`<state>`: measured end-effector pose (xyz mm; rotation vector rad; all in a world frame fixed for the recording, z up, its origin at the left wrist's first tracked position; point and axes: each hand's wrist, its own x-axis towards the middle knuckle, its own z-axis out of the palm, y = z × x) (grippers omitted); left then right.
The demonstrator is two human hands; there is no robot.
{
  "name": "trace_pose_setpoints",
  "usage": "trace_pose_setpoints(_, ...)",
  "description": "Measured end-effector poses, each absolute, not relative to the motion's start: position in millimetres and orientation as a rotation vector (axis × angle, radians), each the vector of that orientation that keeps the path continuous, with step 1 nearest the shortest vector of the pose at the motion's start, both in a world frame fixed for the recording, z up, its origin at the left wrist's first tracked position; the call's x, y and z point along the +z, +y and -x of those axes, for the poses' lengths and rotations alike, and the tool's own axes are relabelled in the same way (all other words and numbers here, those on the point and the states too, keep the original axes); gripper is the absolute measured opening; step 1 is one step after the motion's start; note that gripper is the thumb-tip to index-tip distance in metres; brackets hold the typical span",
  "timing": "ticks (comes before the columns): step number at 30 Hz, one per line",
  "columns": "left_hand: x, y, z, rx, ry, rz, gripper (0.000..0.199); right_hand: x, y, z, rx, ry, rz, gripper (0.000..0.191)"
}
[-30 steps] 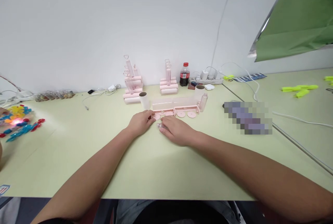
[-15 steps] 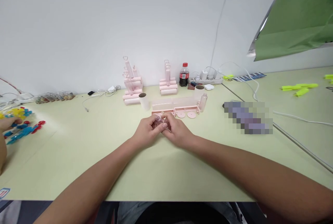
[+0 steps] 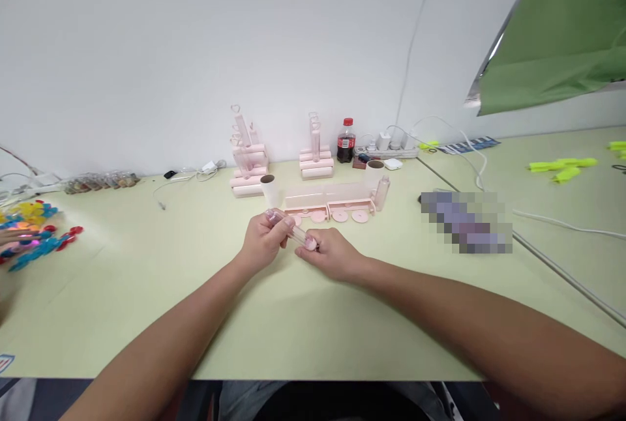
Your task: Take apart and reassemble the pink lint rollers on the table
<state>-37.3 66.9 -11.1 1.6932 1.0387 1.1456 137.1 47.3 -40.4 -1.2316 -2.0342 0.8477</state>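
A clear pinkish tube (image 3: 297,233) slants between my two hands above the table. My left hand (image 3: 264,238) is closed around its upper left end, thumb on top. My right hand (image 3: 335,253) pinches the lower right end, where a pale cap shows. Just behind my hands lie two open pink trays (image 3: 349,206), several pink discs (image 3: 360,216) and a clear sheet-like strip (image 3: 306,196). A similar clear tube (image 3: 382,193) stands at the right of the trays. White rolls (image 3: 270,191) with brown cores stand near them.
Pink roller assemblies (image 3: 317,165) and a cola bottle (image 3: 347,141) stand by the wall, beside a power strip (image 3: 391,152) with cables. A blurred object (image 3: 464,222) lies right. At the far left, another person's hand (image 3: 17,236) touches colourful pieces (image 3: 44,248).
My hands have moved apart and the tube shows at more length between them. More of the left tray and its discs is visible. The other person's hand at the left has shifted.
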Motion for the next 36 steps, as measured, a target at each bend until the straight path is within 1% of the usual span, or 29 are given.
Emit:
trace_pose_setpoints(3,-11,76,39,1.172,1.010,-1.431,0.043,-40,45,-138,0.820,-2.160,1.051,0.031)
trace_pose_setpoints(5,-10,88,45,1.288,1.025,-1.245,0.049,-40,41,-138,0.781,-2.226,0.962,0.032)
trace_pose_setpoints(8,-10,107,63,1.518,1.132,-1.185,0.045,-37,37,-137,0.929,-2.170,1.010,0.029)
trace_pose_setpoints(10,-12,117,76,1.594,1.257,-1.271,0.041,-35,36,-137,1.071,-2.099,1.084,0.035)
trace_pose_setpoints(11,-13,120,81,1.589,1.330,-1.334,0.040,-33,36,-137,1.099,-2.067,1.105,0.035)
trace_pose_setpoints(14,-18,126,90,1.460,1.550,-1.545,0.040,-32,38,-138,1.083,-1.987,1.119,0.021)
trace_pose_setpoints(15,-20,128,90,1.404,1.607,-1.608,0.039,-32,40,-138,1.125,-1.958,1.122,0.018)
trace_pose_setpoints(17,-23,130,89,1.314,1.689,-1.725,0.038,-34,43,-138,1.256,-1.893,1.143,0.019)
trace_pose_setpoints(19,-25,134,87,1.237,1.755,-1.843,0.038,-35,48,-138,1.275,-1.848,1.166,0.022)
trace_pose_setpoints(22,-28,139,85,1.109,1.834,-1.981,0.036,-31,59,-137,1.012,-1.912,1.172,0.024)
trace_pose_setpoints(25,-32,144,83,0.985,1.886,-2.017,0.036,-19,73,-133,0.750,-2.028,1.183,0.029)
trace_pose_setpoints(29,-35,145,81,0.868,1.869,-2.041,0.032,-1,102,-117,0.415,-2.176,1.380,0.033)
trace_pose_setpoints(31,-37,144,82,0.826,1.841,-2.056,0.030,4,119,-105,0.289,-2.251,1.499,0.028)
trace_pose_setpoints(34,-38,144,85,0.779,1.828,-2.057,0.025,5,140,-88,0.224,-2.315,1.570,0.017)
trace_pose_setpoints(36,-39,145,87,0.759,1.833,-2.050,0.023,4,149,-80,0.171,-2.365,1.603,0.016)
